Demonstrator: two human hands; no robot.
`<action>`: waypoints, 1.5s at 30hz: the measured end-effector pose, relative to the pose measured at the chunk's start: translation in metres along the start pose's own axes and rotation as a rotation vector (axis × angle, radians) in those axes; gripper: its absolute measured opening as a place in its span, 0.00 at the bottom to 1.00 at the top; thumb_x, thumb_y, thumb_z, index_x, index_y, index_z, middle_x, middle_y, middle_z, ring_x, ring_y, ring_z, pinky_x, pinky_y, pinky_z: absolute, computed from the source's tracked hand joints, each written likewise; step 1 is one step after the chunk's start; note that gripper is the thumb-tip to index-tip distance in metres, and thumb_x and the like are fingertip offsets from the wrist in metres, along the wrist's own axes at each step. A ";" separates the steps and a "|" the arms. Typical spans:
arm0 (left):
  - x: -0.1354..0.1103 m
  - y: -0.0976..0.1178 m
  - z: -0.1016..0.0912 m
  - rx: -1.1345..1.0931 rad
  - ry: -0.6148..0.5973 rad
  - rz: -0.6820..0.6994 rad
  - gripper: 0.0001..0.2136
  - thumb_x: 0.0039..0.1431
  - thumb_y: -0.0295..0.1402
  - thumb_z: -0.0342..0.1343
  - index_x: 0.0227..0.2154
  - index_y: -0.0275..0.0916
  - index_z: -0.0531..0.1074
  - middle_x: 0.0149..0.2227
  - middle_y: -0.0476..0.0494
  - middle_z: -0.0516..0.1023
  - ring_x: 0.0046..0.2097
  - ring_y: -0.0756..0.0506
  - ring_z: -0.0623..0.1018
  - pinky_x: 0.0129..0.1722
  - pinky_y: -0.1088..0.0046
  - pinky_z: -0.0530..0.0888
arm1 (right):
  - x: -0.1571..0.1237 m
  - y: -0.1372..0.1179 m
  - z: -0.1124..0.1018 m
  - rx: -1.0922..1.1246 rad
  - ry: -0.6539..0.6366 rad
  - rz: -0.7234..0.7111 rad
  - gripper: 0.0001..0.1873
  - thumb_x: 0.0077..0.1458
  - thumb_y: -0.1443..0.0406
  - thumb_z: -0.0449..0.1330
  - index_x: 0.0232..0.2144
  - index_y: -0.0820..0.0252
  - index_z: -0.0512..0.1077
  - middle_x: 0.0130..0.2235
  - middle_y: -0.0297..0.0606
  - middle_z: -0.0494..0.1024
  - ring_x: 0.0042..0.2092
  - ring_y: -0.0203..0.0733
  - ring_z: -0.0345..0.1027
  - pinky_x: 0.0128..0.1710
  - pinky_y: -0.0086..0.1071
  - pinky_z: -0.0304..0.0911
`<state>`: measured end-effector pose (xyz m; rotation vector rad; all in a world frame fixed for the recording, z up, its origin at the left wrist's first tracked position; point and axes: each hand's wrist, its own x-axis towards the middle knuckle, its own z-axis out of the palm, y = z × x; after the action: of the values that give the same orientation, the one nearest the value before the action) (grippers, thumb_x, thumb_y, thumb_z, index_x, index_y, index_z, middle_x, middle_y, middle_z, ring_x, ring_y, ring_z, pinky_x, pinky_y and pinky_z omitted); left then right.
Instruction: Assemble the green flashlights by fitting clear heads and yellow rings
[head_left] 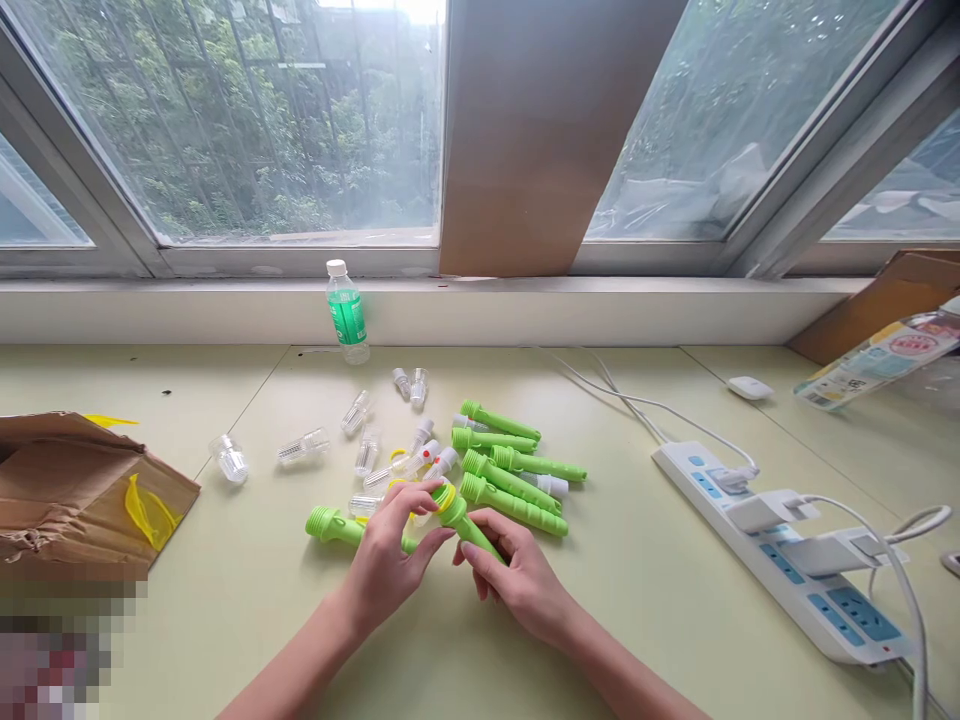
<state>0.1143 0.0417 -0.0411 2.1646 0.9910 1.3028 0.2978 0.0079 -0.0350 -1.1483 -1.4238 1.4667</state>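
- Faced windows (300, 150) behind bottle (347, 315), across table (247, 620).
- Gripped tube (474, 535) in right hand (525, 580), in front of bottle, seemingly for steadiness.
- Pinched ring (447, 496) at tube's neck with left hand (394, 545), perhaps to guide it.

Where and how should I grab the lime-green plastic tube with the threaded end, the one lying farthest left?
Probably best by its wide threaded end, coming from the left. The lime-green plastic tube lies flat with that end pointing left and uncovered, while the left hand partly hides its narrower stretch.
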 end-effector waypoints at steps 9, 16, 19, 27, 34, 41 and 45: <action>0.000 0.000 -0.001 0.040 0.023 0.014 0.10 0.55 0.26 0.60 0.36 0.41 0.64 0.45 0.41 0.77 0.46 0.43 0.76 0.43 0.63 0.75 | -0.001 0.005 -0.002 -0.006 -0.054 0.020 0.17 0.62 0.52 0.52 0.41 0.59 0.68 0.34 0.34 0.72 0.18 0.26 0.53 0.17 0.25 0.52; -0.003 -0.001 0.001 0.016 -0.037 0.004 0.12 0.56 0.25 0.59 0.39 0.42 0.63 0.48 0.39 0.75 0.48 0.43 0.75 0.42 0.64 0.75 | -0.001 0.008 -0.003 0.056 -0.004 0.124 0.17 0.56 0.58 0.61 0.43 0.56 0.62 0.31 0.30 0.74 0.16 0.24 0.51 0.13 0.21 0.51; -0.002 -0.002 0.001 0.006 -0.033 0.006 0.11 0.57 0.24 0.57 0.39 0.42 0.63 0.48 0.40 0.75 0.47 0.44 0.75 0.42 0.65 0.75 | -0.001 0.007 -0.002 0.071 -0.008 0.122 0.13 0.56 0.60 0.61 0.39 0.57 0.63 0.32 0.30 0.73 0.16 0.23 0.52 0.12 0.20 0.51; -0.001 -0.002 0.000 0.036 0.021 0.041 0.10 0.56 0.24 0.58 0.37 0.41 0.64 0.46 0.41 0.76 0.48 0.44 0.76 0.44 0.65 0.75 | 0.001 0.002 -0.003 0.014 0.005 0.008 0.10 0.58 0.60 0.59 0.39 0.59 0.70 0.31 0.32 0.71 0.25 0.30 0.64 0.21 0.23 0.61; -0.002 -0.004 0.000 0.078 0.051 0.035 0.09 0.55 0.26 0.60 0.36 0.41 0.65 0.45 0.41 0.77 0.46 0.43 0.76 0.43 0.64 0.75 | 0.001 0.004 -0.002 -0.037 -0.041 -0.020 0.14 0.63 0.55 0.52 0.43 0.58 0.69 0.37 0.36 0.72 0.24 0.29 0.62 0.21 0.26 0.57; 0.000 -0.002 -0.001 0.027 -0.057 0.013 0.09 0.58 0.25 0.56 0.40 0.41 0.64 0.47 0.40 0.75 0.47 0.44 0.75 0.42 0.66 0.76 | -0.001 0.009 -0.002 0.013 0.012 0.091 0.16 0.58 0.56 0.58 0.46 0.56 0.63 0.31 0.31 0.73 0.17 0.25 0.51 0.13 0.22 0.52; -0.001 -0.003 -0.001 0.008 -0.074 0.001 0.10 0.58 0.24 0.56 0.40 0.41 0.64 0.49 0.40 0.74 0.44 0.45 0.75 0.40 0.67 0.76 | -0.002 0.009 -0.002 0.040 0.036 0.132 0.16 0.54 0.60 0.63 0.42 0.55 0.62 0.31 0.30 0.73 0.18 0.25 0.53 0.12 0.20 0.53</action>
<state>0.1125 0.0431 -0.0431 2.2029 0.9678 1.2123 0.3005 0.0059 -0.0438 -1.2578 -1.3102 1.5506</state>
